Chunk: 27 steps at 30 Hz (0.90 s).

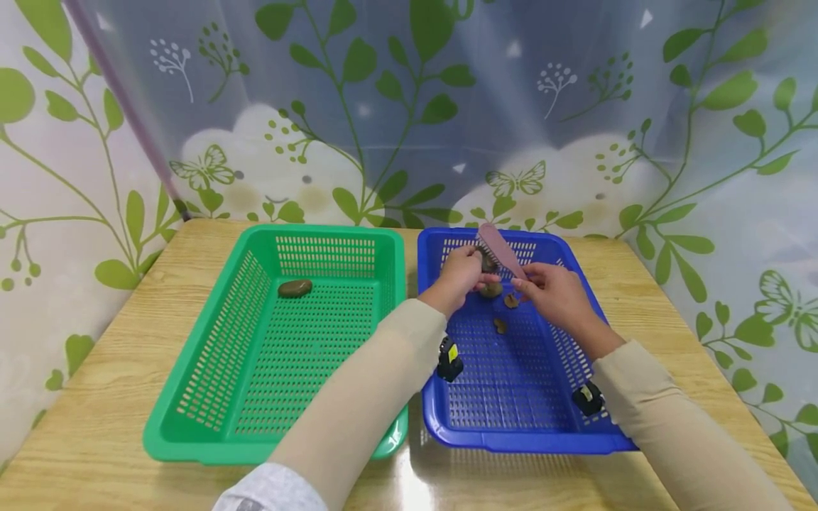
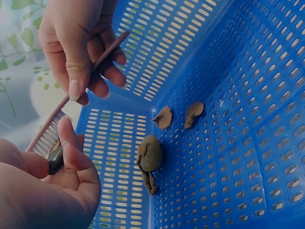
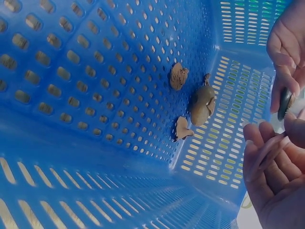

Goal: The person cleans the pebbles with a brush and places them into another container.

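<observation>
In the head view my left hand [image 1: 459, 275] is over the far part of the blue basket [image 1: 511, 441]. It holds a dark, smooth stone [image 2: 56, 160] between thumb and fingers, partly covered by them. My right hand [image 1: 557, 297] grips the handle of a pink brush [image 1: 500, 250] with pale bristles [image 2: 46, 138]. Those bristles lie against the stone, where a brownish patch shows. Below the hands a greenish stone [image 2: 152, 156] with brown clay-like matter on it sits in the basket. Near it lie two brown, clay-like pieces, one flat piece [image 2: 164, 118] and one curved piece [image 2: 194, 113].
To the left stands a green basket [image 1: 192, 451] with a brown oblong stone [image 1: 295, 288] inside. Both baskets rest on a wooden table [image 1: 96, 419]. A leaf-patterned curtain [image 1: 358, 106] hangs behind. Small black devices [image 1: 450, 360] are worn at the wrists.
</observation>
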### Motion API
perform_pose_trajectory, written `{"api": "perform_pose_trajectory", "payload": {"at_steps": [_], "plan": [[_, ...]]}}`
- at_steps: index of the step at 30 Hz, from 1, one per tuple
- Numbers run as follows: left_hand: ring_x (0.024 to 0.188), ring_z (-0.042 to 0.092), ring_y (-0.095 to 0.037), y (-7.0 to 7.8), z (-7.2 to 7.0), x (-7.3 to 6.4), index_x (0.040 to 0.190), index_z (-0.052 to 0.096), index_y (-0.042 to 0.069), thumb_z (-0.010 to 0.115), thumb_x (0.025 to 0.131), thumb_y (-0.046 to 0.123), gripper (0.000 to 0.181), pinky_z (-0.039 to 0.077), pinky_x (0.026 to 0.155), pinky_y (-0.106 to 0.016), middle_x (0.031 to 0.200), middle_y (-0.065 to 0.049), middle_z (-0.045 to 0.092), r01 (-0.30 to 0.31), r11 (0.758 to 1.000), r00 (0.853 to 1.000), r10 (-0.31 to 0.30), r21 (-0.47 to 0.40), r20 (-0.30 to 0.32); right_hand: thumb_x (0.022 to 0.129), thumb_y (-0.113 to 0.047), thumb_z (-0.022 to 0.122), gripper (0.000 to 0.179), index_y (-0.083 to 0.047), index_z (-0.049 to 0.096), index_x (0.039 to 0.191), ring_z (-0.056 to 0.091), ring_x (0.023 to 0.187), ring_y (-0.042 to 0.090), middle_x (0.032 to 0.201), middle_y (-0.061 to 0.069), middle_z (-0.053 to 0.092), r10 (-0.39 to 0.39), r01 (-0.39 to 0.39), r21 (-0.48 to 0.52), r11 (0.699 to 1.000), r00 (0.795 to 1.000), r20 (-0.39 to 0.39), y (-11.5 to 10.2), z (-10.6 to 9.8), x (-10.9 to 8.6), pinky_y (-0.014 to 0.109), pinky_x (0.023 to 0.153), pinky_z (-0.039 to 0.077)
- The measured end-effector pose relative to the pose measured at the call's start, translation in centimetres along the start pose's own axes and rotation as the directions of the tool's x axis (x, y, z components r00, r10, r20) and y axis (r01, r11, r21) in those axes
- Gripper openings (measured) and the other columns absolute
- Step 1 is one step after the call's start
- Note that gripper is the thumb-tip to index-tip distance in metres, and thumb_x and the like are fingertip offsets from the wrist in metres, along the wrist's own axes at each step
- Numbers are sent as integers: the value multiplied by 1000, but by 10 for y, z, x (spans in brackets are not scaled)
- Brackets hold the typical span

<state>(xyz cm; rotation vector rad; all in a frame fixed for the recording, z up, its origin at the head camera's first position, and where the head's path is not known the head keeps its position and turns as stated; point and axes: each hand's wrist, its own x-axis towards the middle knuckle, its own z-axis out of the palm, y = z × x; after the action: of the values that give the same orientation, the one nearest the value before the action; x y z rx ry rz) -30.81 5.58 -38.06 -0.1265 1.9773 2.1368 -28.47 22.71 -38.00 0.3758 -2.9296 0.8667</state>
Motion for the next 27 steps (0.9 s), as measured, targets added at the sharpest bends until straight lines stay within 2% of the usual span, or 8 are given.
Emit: {"api": "perform_pose_trajectory", "payload": {"at_steps": [2,7,10,14,19,23,27], "plan": [[80,66,-22,0,0,0,136,50,2,33,107,15,36,43,63,-25,110,-18,67,2,1000,1000,-2,-2,-8,99,-27,57,39,5,61,123,70,84,31,99,20,72,4,-4,-1,1000,1000,-4,0,0,0,37,65,50],[84,69,-26,0,2,0,144,43,4,33,107,15,40,42,59,-21,123,-20,62,12,1000,999,-12,-3,-45,100,-27,56,39,6,60,121,70,82,32,98,21,71,18,-17,2,1000,999,-46,1,-2,-2,43,69,51],[74,67,-21,-1,2,1,146,40,4,33,107,14,41,41,58,-21,124,-20,61,18,1000,998,-18,-12,-60,100,-27,56,40,6,59,121,70,83,32,99,22,71,20,-19,16,1000,998,-56,1,-2,-2,45,70,51],[63,61,-11,-2,2,1,144,42,1,34,106,13,41,41,57,-20,117,-20,64,28,999,998,-29,-26,-49,100,-27,55,42,6,57,125,70,86,33,105,23,70,-4,5,46,999,1000,-21,1,0,-1,45,73,53],[66,62,-13,-3,2,1,137,50,1,35,105,14,38,42,57,-21,108,-18,67,30,999,999,-31,-25,-40,100,-25,56,41,6,57,127,69,87,34,107,23,69,-45,44,71,997,999,12,-1,2,-1,46,75,54],[63,61,-11,-2,3,2,139,48,1,35,104,13,39,42,55,-19,112,-18,67,28,999,998,-30,-35,-46,100,-25,56,39,5,58,125,69,87,34,104,21,70,-61,59,70,996,998,27,-2,2,0,44,73,53],[58,60,-8,-1,3,3,143,43,1,36,102,9,42,41,52,-17,115,-19,65,38,998,998,-40,-40,-57,99,-24,57,36,4,60,121,69,85,34,97,20,72,-73,69,78,995,996,50,-1,3,1,36,65,50]]}}
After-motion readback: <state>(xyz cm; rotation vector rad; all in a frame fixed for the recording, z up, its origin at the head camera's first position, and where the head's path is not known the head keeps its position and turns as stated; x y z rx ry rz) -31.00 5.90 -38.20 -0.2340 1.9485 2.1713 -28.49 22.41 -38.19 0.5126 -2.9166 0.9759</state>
